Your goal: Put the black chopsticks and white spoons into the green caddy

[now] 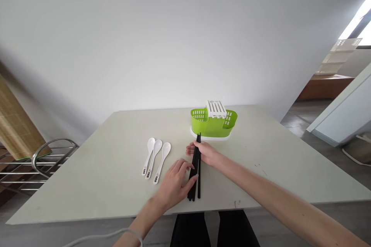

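Several black chopsticks (194, 179) form a loose bundle in front of me, with one standing slightly apart on the right. My right hand (205, 151) grips the bundle near its far end, thumb over the top and fingers around behind. Lower down, my left hand (176, 182) holds the bundle from the left between thumb and fingers. Three white spoons (157, 148) lie side by side left of my hands, bowls pointing away. Just beyond the chopsticks is a green basket (210, 126) with a white slotted piece (216, 109) on top and a white base.
The pale table (116, 189) reaches back to a white wall (174, 38). Left of it stand a metal rack (55, 148) and a bamboo-like board (21, 119). A cable (107, 235) runs by my left forearm.
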The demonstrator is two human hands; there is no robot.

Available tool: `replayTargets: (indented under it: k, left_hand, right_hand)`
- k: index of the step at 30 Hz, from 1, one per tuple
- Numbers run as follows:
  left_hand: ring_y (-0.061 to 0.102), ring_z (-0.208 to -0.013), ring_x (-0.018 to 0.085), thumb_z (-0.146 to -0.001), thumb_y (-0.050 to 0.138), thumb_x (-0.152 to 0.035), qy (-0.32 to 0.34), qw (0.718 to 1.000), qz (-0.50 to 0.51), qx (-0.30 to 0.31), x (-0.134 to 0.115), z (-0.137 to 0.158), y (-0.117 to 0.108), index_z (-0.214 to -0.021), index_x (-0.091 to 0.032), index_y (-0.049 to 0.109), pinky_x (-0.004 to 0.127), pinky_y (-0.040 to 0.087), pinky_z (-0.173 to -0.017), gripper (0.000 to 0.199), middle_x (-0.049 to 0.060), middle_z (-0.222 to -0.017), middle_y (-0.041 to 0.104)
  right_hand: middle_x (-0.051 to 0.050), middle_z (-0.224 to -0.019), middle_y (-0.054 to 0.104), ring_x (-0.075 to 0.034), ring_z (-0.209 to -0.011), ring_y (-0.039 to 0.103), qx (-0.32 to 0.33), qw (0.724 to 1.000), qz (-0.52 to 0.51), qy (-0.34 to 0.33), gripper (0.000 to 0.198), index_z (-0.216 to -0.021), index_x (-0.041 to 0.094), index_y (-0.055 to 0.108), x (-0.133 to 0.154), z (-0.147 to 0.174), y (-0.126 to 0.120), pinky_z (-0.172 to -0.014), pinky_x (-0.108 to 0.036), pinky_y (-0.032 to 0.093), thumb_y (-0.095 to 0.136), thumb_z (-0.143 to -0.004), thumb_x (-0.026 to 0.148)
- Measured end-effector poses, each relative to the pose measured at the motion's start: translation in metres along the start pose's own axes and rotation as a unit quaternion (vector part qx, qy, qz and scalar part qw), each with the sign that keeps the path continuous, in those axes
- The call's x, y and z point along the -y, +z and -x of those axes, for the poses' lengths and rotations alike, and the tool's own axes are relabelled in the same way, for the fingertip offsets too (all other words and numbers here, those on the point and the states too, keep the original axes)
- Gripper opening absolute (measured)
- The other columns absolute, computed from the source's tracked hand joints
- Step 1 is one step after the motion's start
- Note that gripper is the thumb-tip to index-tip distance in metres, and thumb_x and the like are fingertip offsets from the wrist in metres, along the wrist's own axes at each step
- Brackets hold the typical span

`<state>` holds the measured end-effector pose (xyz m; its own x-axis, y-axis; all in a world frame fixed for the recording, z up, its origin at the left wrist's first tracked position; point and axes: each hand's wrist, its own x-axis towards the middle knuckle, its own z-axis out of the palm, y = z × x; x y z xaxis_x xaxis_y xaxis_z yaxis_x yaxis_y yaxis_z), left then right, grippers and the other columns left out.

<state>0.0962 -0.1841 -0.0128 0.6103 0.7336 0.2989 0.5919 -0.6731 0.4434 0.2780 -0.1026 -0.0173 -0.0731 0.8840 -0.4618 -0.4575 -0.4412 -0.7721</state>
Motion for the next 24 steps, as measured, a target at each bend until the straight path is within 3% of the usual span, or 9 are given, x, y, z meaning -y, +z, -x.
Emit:
replayTargets:
  k: [3,5,9,13,15,21,24]
  left_hand:
    - [0.050,-0.145,0.031,-0.103,0.058,-0.039,0.035,0.999,-0.022,-0.006,0.002,-0.002,0.020,-0.144,-0.023,0.051,0.051,0.047,-0.116,0.045,0.015,-0.154,0.054]
    - [0.035,-0.157,0.031,-0.105,0.054,-0.040,0.043,0.998,-0.039,0.011,0.008,0.000,0.031,-0.159,-0.024,0.036,0.054,0.040,-0.123,0.058,0.015,-0.167,0.040]
    - [0.025,-0.161,0.026,-0.110,0.043,-0.039,0.067,0.993,-0.080,0.047,0.015,0.004,0.040,-0.169,-0.025,0.016,0.051,0.033,-0.129,0.066,0.012,-0.174,0.027]
    - [0.022,-0.162,0.025,-0.111,0.040,-0.038,0.074,0.990,-0.111,0.050,0.016,0.002,0.044,-0.170,-0.025,0.013,0.048,0.031,-0.130,0.067,0.010,-0.175,0.023]
    - [0.022,-0.162,0.025,-0.111,0.040,-0.039,0.069,0.989,-0.121,0.046,0.016,0.001,0.045,-0.170,-0.024,0.013,0.048,0.031,-0.130,0.067,0.009,-0.174,0.025]
    - [0.017,-0.162,0.026,-0.111,0.039,-0.039,0.073,0.989,-0.126,0.039,0.017,0.001,0.048,-0.171,-0.027,0.012,0.050,0.030,-0.131,0.066,0.007,-0.175,0.023]
    - [0.018,-0.162,0.025,-0.112,0.038,-0.039,0.062,0.991,-0.114,0.036,0.018,0.002,0.047,-0.171,-0.028,0.009,0.050,0.032,-0.130,0.067,0.006,-0.175,0.022]
  right_hand:
    - [-0.011,-0.127,0.069,-0.024,-0.106,0.071,0.003,1.000,0.016,0.016,0.032,-0.129,0.016,0.065,-0.004,-0.012,-0.004,-0.090,-0.044,0.061,0.066,-0.103,0.036]
    - [-0.010,-0.136,0.065,-0.025,-0.113,0.068,0.005,0.999,0.031,0.013,0.041,-0.136,0.019,0.062,-0.007,-0.017,-0.009,-0.094,-0.047,0.060,0.069,-0.101,0.039]
    - [-0.010,-0.134,0.066,-0.025,-0.112,0.069,0.010,0.997,0.079,-0.018,0.039,-0.134,0.018,0.063,-0.009,-0.016,-0.024,-0.094,-0.047,0.060,0.069,-0.101,0.038]
    - [-0.009,-0.105,0.074,-0.022,-0.099,0.071,0.001,0.986,0.150,-0.075,0.019,-0.112,0.015,0.071,-0.008,-0.008,-0.040,-0.092,-0.038,0.059,0.068,-0.096,0.025]
    - [-0.008,-0.097,0.074,-0.022,-0.099,0.072,-0.012,0.976,0.191,-0.108,0.019,-0.107,0.017,0.072,-0.007,-0.003,-0.047,-0.093,-0.036,0.058,0.065,-0.090,0.020]
    - [-0.012,-0.138,0.065,-0.026,-0.126,0.064,-0.047,0.912,0.345,-0.215,0.045,-0.128,0.024,0.061,-0.015,0.025,-0.066,-0.103,-0.041,0.053,0.062,-0.084,0.022]
    - [-0.012,-0.132,0.065,-0.025,-0.115,0.066,-0.051,0.864,0.429,-0.261,0.034,-0.120,0.022,0.061,-0.021,0.040,-0.073,-0.100,-0.042,0.052,0.060,-0.086,0.021]
